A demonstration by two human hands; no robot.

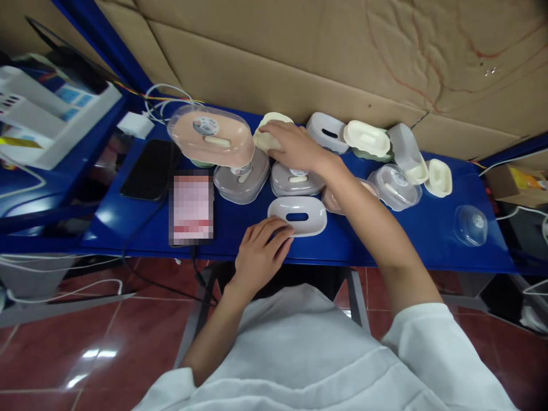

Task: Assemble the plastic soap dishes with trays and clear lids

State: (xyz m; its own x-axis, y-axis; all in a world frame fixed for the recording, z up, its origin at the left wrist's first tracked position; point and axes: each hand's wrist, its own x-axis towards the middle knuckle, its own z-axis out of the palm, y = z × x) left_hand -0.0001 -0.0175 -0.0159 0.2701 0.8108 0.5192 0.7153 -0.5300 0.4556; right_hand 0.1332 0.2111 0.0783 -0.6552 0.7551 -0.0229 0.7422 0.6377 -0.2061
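Fingers of your left hand [259, 257] bend over the left end and near rim of the pale slotted tray [314, 220]; whether they pinch, I cannot tell. Your right hand [297, 145] spans the cream dish [264, 141] behind, its grip unclear. Lidded grey boxes [240, 188] sit between, on the blue table [240, 228].

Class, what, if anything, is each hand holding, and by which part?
The left hand touches the grey slotted tray at its near-left rim; the right hand touches the cream dish at its right side. Whether either grips cannot be told.
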